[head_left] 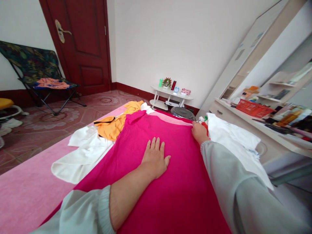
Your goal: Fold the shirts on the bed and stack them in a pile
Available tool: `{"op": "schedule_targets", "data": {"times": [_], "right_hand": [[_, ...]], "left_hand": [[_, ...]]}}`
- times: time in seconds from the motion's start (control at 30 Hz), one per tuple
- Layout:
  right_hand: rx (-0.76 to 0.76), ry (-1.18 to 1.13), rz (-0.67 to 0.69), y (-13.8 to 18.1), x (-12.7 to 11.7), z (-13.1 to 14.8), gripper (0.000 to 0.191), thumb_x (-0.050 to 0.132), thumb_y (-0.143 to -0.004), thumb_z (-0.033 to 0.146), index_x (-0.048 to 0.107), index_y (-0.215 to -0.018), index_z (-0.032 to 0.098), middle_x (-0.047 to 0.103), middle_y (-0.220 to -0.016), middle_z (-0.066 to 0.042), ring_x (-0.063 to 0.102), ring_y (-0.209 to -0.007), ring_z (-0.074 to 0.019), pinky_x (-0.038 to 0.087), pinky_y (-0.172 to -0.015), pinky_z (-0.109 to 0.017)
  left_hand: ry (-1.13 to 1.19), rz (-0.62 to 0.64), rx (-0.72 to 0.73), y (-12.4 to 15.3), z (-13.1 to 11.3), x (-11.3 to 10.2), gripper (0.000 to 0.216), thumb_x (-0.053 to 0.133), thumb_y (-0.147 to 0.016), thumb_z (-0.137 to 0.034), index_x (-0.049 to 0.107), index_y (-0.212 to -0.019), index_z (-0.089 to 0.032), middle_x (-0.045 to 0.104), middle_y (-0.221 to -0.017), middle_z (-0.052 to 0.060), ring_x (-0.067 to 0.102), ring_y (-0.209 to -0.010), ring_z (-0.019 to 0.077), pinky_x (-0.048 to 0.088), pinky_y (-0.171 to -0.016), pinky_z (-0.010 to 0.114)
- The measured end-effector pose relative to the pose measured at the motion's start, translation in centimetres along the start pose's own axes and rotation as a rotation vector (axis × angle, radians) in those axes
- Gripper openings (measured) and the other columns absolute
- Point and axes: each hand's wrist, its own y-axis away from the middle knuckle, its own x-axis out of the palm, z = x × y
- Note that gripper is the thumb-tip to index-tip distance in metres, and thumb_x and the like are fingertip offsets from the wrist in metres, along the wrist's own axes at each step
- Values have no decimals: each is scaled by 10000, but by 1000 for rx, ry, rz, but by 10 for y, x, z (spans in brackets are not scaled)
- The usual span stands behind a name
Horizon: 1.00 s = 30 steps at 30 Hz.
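Note:
A magenta garment (pixel 175 195), perhaps a top or dress, lies spread over a pink-covered surface (pixel 26 188). Flat on its middle rests my left hand (pixel 155 157), fingers stretched out. My right hand (pixel 199 131) is closed on the garment's far right corner, with its fingertips partly hidden. Left of the garment are a white piece of clothing (pixel 78 165) and an orange piece of clothing (pixel 109 128) with dark trim. A white shirt (pixel 234 139) lies just right of my right hand, under and beside my sleeve.
Beyond the far edge stand a round dark-topped object (pixel 182 112) and a small white table (pixel 173 93) with small items. Along the right runs a dresser (pixel 280 133) carrying a red basket (pixel 254 108). A folding chair (pixel 46 73) stands left, near the door (pixel 85 42).

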Motion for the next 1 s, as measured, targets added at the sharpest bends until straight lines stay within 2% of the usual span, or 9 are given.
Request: {"op": "schedule_targets", "data": {"times": [0.1, 0.23, 0.33, 0.43, 0.6, 0.73, 0.83, 0.9, 1.0], "right_hand": [[119, 33, -108, 4, -2, 0, 407, 291, -877, 63, 518, -1212, 24, 555, -1161, -286, 595, -1001, -326, 461, -800, -422], [127, 35, -143, 9, -1, -1, 426, 264, -883, 74, 525, -1221, 66, 534, -1209, -256, 581, -1045, -335, 474, -791, -421], [140, -19, -58, 10, 0, -5, 438, 310, -876, 97, 504, -1268, 96, 591, -1150, -217, 593, -1042, -312, 465, -830, -419], [134, -74, 14, 8, -1, -11, 385, 399, -863, 170, 576, -1199, 105, 640, -1073, -191, 602, -1028, -291, 455, -855, -390], [343, -172, -143, 1, 0, -25, 322, 493, -835, 339, 661, -1021, 138, 667, -988, -152, 622, -953, -259, 466, -786, -327], [439, -298, -186, -3, -5, -27, 341, 502, -787, 200, 614, -1094, 100, 659, -990, -170, 625, -920, -256, 474, -771, -331], [306, -328, -249, 4, -10, -6, 458, 463, -789, 136, 511, -1231, 28, 588, -1150, -226, 561, -1077, -273, 450, -881, -356], [129, -334, -278, 13, -9, 15, 491, 437, -829, 157, 449, -1311, 64, 508, -1305, -188, 465, -1216, -237, 378, -999, -331], [-234, -331, -104, 27, 4, 38, 498, 364, -918, 273, 368, -1396, 130, 422, -1427, -108, 362, -1313, -187, 280, -1087, -312]], "left_hand": [[-3, 3, 4, 0, 0, 0, 679, 258, -903, -540, 359, -1434, -128, 260, -1520, 154, 157, -1418, 320, 115, -1147, 507], [-5, 19, 5, 0, 0, -3, 676, 264, -904, -534, 360, -1433, -124, 264, -1517, 156, 164, -1415, 326, 119, -1143, 514], [-11, 18, 6, 1, -1, -4, 676, 270, -903, -532, 360, -1432, -121, 269, -1514, 161, 172, -1413, 325, 116, -1144, 510], [-21, 15, 4, 1, -1, -3, 672, 273, -904, -532, 362, -1432, -126, 269, -1515, 157, 178, -1413, 320, 122, -1145, 505], [-25, -18, 11, 0, 0, 0, 668, 269, -906, -536, 376, -1425, -128, 272, -1513, 161, 182, -1411, 322, 129, -1142, 510], [-36, -29, 3, 0, -1, 1, 657, 274, -907, -531, 381, -1423, -139, 289, -1509, 150, 194, -1410, 311, 136, -1144, 500], [-39, -30, 2, 0, -1, 2, 659, 268, -906, -537, 381, -1424, -146, 296, -1507, 143, 200, -1409, 306, 140, -1145, 501], [-37, -31, 0, 0, 0, 2, 667, 263, -905, -543, 381, -1423, -140, 291, -1508, 149, 194, -1410, 310, 140, -1144, 506], [-21, -30, -1, -1, 0, 2, 672, 256, -905, -545, 376, -1426, -137, 278, -1513, 150, 179, -1414, 313, 133, -1146, 508]]}}
